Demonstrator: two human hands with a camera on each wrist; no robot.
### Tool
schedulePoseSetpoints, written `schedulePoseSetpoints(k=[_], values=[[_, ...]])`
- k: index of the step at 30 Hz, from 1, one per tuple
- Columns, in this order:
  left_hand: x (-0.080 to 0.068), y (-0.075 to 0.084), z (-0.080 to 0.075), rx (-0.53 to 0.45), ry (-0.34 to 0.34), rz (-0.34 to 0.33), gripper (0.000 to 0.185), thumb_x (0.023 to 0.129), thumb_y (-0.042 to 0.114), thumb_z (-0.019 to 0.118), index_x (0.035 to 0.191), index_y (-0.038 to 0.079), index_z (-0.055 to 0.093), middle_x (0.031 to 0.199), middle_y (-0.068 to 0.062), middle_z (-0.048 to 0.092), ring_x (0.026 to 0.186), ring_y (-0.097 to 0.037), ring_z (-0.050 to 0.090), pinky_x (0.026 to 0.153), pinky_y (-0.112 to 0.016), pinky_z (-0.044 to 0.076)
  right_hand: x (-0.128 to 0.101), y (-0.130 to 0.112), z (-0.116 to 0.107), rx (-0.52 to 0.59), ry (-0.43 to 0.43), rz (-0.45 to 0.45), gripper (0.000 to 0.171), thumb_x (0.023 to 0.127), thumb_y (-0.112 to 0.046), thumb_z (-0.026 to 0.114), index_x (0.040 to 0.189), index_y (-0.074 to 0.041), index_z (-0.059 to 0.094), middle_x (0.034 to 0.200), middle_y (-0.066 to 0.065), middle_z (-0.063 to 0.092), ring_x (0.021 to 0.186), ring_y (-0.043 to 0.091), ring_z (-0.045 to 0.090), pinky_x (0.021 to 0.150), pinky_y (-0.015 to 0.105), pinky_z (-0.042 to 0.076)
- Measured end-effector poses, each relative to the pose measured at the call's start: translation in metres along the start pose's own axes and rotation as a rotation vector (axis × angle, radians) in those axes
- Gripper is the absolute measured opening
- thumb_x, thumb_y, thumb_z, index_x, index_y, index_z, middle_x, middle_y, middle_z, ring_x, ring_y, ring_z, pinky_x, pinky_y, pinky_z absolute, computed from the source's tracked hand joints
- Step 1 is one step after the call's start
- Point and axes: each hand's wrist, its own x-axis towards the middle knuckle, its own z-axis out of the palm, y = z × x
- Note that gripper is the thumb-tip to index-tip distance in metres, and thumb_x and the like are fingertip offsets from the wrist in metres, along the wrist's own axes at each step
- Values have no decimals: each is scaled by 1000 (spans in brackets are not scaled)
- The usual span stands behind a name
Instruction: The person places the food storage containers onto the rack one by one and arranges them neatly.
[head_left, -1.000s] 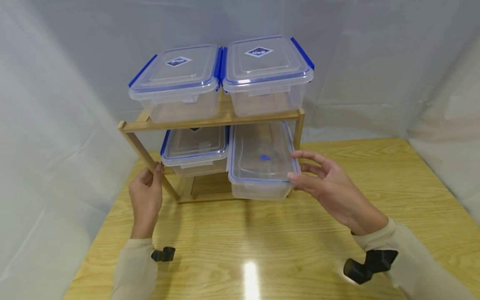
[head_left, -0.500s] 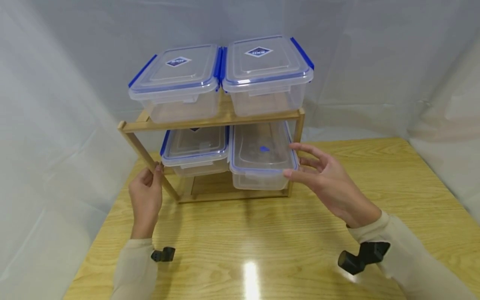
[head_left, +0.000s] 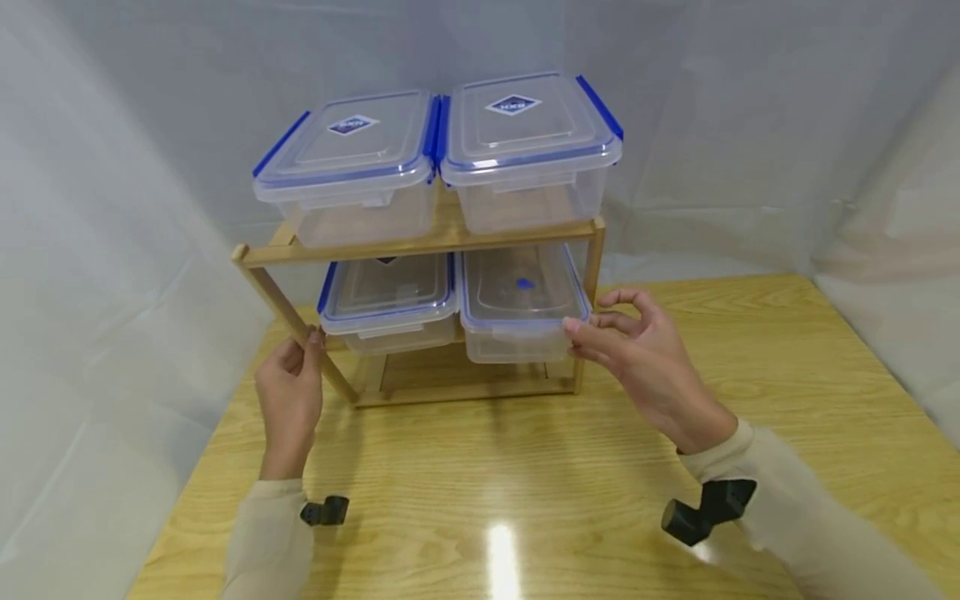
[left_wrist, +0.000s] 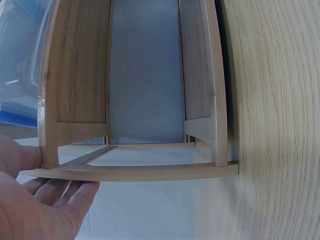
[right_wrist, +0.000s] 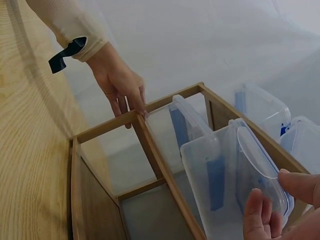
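My right hand (head_left: 652, 367) holds a clear plastic food container (head_left: 517, 343) with a blue-edged lid by its front right corner. Its thumb lies on the lid's edge, with the fingers at the side, as the right wrist view also shows. This container sits on the middle level of a wooden rack (head_left: 465, 392), beside a similar lidded container (head_left: 401, 337). At the rack's front left post, my left hand (head_left: 291, 387) grips the wood; in the left wrist view, thumb and fingers (left_wrist: 82, 197) lie on either side of it.
Two larger lidded containers (head_left: 360, 200) (head_left: 525, 200) with blue clips stand side by side on the rack's top. The rack's bottom level lies below the middle one. A wood-grain table (head_left: 450, 500) carries the rack, and pale sheeting (head_left: 712, 150) hangs behind.
The right-hand container on the middle level has slid back into the rack, and my right hand has followed it inward. My left hand has stayed on the post.
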Motion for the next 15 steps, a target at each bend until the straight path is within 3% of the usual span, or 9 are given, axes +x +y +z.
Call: schedulePoseSetpoints(k=[7,15], values=[[-1,-1,1,-5,0,-3,42,96,39,52,122,8,63,120,-9,64,110,-20,61,93,-29,50,5,9,2,41,10,-18,34,85,-9,71,101,-1,43,90,13,69,86,28,68,86,42,54],[0,-1,2,16,16,1,43,96,41,52,119,8,65,116,-12,65,109,-22,62,92,-32,51,9,14,8,91,23,1,31,87,-17,70,99,1,48,94,16,70,93,32,67,88,43,52]])
